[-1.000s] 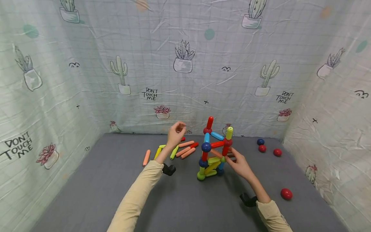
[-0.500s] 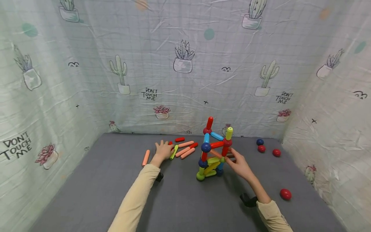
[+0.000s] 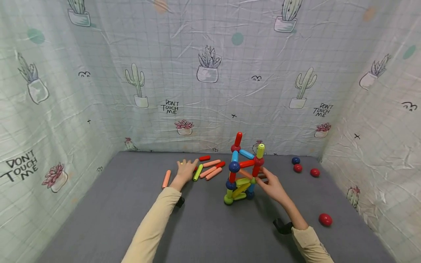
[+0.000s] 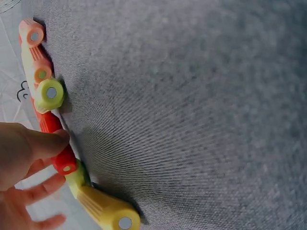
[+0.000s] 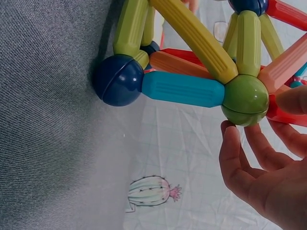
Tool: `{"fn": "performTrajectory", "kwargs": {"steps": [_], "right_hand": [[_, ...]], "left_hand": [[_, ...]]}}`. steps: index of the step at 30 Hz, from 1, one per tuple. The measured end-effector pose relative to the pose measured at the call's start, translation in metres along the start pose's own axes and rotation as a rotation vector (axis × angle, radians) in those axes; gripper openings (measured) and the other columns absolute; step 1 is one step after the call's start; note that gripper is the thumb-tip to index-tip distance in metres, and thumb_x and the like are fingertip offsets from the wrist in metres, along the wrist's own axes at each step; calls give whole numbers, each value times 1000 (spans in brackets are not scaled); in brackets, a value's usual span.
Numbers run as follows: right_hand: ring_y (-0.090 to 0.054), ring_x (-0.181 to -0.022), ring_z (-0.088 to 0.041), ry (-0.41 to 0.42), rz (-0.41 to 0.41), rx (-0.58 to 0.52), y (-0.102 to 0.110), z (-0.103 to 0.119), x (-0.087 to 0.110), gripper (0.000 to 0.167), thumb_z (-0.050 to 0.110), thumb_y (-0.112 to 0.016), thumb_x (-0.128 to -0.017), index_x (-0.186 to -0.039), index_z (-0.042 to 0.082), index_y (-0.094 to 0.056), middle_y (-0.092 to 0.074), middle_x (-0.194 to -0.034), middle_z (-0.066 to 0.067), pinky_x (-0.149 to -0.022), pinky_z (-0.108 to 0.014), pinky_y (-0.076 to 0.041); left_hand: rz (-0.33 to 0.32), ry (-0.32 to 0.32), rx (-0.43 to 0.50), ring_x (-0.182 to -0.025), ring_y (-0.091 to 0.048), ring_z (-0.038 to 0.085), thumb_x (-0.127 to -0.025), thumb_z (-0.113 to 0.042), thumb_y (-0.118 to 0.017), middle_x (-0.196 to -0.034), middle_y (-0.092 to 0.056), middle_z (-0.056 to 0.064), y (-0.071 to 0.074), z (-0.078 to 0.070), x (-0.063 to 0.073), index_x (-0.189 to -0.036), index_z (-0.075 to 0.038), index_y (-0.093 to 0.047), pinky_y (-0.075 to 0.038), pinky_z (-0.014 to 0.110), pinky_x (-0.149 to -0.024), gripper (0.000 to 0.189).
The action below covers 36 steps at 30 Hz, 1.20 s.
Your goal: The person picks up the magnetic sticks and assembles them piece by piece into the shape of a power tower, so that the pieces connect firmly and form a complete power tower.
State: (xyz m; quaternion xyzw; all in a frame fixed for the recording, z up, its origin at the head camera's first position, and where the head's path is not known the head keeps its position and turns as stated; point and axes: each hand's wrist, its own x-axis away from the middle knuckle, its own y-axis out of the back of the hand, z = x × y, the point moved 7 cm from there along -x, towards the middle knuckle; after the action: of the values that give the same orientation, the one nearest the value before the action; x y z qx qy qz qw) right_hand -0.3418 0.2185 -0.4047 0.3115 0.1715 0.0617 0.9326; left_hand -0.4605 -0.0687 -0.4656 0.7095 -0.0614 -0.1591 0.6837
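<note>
My left hand (image 3: 185, 171) is down among loose magnetic sticks at the back of the table. In the left wrist view its thumb and forefinger pinch a red stick (image 4: 63, 160), while the other fingers are spread. A yellow stick (image 4: 108, 208) and a lime stick (image 4: 50, 94) lie beside it. My right hand (image 3: 272, 185) steadies a tower (image 3: 234, 167) of coloured magnetic sticks and balls. In the right wrist view, thumb and fingers grip the tower around a red stick (image 5: 288, 115), with fingertips at the green ball (image 5: 246, 99).
Several orange sticks (image 3: 213, 174) lie between left hand and tower; another orange stick (image 3: 166, 179) lies farther left. At the right are a blue ball (image 3: 295, 160) and several red balls (image 3: 325, 220). A patterned cloth (image 3: 210, 102) hangs behind the grey table (image 3: 210, 233).
My left hand came down leftward from above the sticks, spread over them, and now pinches the red stick. My right hand and the tower stay in place.
</note>
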Motion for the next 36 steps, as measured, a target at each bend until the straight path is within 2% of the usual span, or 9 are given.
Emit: {"fn": "performTrajectory", "kwargs": {"steps": [5, 8, 11, 14, 17, 20, 24, 28, 36], "right_hand": [[-55, -101, -38, -1, -2, 8, 0, -1, 0, 40, 13, -50, -91, -127, -1, -42, -52, -119, -25, -74, -39, -50], [-55, -101, -38, -6, 0, 11, -1, -2, 0, 41, 13, -50, -91, -128, -2, -41, -51, -120, -25, -75, -40, -50], [-55, -102, -38, -10, 3, 14, -1, -3, 0, 41, 14, -50, -91, -128, -1, -41, -51, -120, -25, -75, -40, -50], [-54, -103, -38, -12, 6, 10, -1, -3, 1, 42, 15, -49, -91, -129, -1, -40, -50, -121, -26, -75, -40, -50], [-54, -104, -39, -11, 9, 7, -1, -2, 1, 42, 16, -48, -92, -130, -1, -39, -50, -122, -26, -76, -40, -50], [-54, -104, -39, -7, 8, 4, -1, -1, 1, 43, 17, -48, -92, -130, -1, -39, -50, -122, -26, -75, -40, -50], [-54, -103, -38, -6, 8, 7, -1, 0, 0, 42, 16, -49, -92, -129, -1, -39, -50, -121, -26, -75, -40, -50], [-55, -102, -38, -14, 8, 14, -1, -1, 0, 43, 14, -49, -91, -130, -2, -38, -50, -122, -26, -75, -40, -50], [-55, -102, -38, -13, 7, 19, -1, 0, 1, 44, 14, -50, -91, -130, -2, -38, -50, -122, -26, -75, -40, -50]], "left_hand": [[-61, -20, 61, -94, -54, 36, -86, -4, -54, -110, -56, 17, 8, 0, 3, -114, -5, -58, -44, 50, -79, 28], [-147, -40, 185, -82, -56, 32, -83, -6, -58, -100, -57, 15, 24, -5, 7, -110, -6, -60, -46, 45, -68, 27], [-248, -87, 427, -79, -56, 27, -82, -6, -59, -97, -56, 13, 51, -22, 14, -111, -5, -57, -46, 38, -65, 29], [-335, -163, 739, -82, -58, 26, -82, -6, -59, -98, -59, 14, 86, -48, 25, -109, -4, -56, -48, 37, -69, 27], [-381, -242, 1006, -89, -60, 26, -84, -9, -59, -101, -62, 15, 122, -73, 39, -110, -6, -54, -50, 37, -76, 26], [-389, -316, 1170, -92, -60, 27, -85, -10, -59, -101, -62, 17, 153, -94, 51, -114, -5, -52, -50, 36, -76, 30], [-337, -388, 1207, -92, -59, 30, -85, -7, -58, -105, -60, 21, 179, -118, 68, -116, -1, -51, -49, 39, -79, 32], [-289, -415, 1136, -91, -60, 33, -84, -3, -57, -105, -60, 22, 185, -133, 83, -114, 3, -51, -49, 40, -80, 31], [-300, -415, 1107, -92, -60, 27, -84, -11, -59, -109, -59, 16, 154, -136, 61, -119, -4, -52, -50, 31, -78, 36]]}}
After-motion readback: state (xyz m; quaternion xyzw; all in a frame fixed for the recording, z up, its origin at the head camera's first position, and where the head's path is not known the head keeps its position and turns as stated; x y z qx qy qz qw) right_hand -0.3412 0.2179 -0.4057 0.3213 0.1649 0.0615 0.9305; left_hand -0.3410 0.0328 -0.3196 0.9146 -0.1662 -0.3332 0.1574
